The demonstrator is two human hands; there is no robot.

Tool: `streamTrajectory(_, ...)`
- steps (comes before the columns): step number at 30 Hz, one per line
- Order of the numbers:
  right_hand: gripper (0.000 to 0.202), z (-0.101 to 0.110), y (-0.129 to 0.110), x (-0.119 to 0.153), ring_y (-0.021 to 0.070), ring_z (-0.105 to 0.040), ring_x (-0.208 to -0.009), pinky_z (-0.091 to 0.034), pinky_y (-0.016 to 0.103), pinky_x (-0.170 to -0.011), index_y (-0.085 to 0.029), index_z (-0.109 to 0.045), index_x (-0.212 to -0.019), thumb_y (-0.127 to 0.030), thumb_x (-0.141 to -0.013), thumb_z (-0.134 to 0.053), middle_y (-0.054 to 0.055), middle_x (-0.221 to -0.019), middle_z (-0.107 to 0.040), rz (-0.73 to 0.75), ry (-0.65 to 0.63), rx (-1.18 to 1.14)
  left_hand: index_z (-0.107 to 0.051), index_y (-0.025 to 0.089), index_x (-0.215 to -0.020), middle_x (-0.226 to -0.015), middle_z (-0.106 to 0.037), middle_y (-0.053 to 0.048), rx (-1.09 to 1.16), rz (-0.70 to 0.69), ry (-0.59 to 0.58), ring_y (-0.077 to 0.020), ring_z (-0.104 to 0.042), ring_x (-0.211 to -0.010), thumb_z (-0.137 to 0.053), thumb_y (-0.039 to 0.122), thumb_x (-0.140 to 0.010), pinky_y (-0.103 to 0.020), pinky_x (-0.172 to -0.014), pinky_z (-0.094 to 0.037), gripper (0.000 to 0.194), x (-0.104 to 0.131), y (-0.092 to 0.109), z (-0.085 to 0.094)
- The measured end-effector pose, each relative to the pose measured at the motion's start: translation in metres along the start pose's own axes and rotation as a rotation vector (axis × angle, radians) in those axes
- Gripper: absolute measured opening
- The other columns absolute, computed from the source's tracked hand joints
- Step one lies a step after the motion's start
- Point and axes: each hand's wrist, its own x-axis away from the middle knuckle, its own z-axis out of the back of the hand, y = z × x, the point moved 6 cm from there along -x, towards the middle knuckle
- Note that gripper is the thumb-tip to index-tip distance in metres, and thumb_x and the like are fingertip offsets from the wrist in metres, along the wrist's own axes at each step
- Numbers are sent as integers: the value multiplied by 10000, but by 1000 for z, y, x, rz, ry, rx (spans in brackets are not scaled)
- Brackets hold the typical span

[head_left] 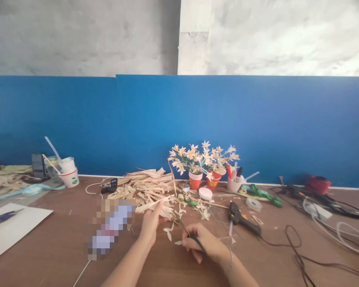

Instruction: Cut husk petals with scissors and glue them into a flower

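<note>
My left hand [150, 225] is closed on a pale dried husk strip [155, 204], fingers pinching it in front of a heap of similar strips [146, 185]. Slim dark scissors [184, 227] are in my right hand [202, 241], their tips pointing up and left toward the husk. Whether the blades touch it I cannot tell. Small pale petal-shaped pieces [168, 234] lie on the table between my hands. Several cut star-shaped flowers [205, 213] rest just beyond my right hand.
Red cups [195, 182] hold husk flowers [193, 153] near the blue partition [137, 119]. A glue gun [242, 219] lies right, its cord running across the table. A white roll of tape [205, 193] sits centrally. A blurred-out object [112, 229] lies left; a white cup [69, 175] stands behind.
</note>
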Motion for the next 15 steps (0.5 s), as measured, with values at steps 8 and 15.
streamTrajectory(8,447,11,4,-15,63,-419,-278,-219,178,-307,-165,-470,-646,-591,-632,-603,-77,-424,-472,125,364,-158,-687,96,-829,-746,-717,-86,-207,-21,-164,-195,-657,-655,-662,447,-681,-246,-523,-539,382,15,-9,-19)
streamTrajectory(15,380,11,13,-19,60,-388,-255,-194,170,-299,-178,-433,-595,-519,-662,-587,-90,-354,-420,140,389,-181,-707,102,-808,-728,-722,-85,-274,-16,-205,-185,-650,-648,-639,446,-693,-224,-518,-527,369,21,-13,-26)
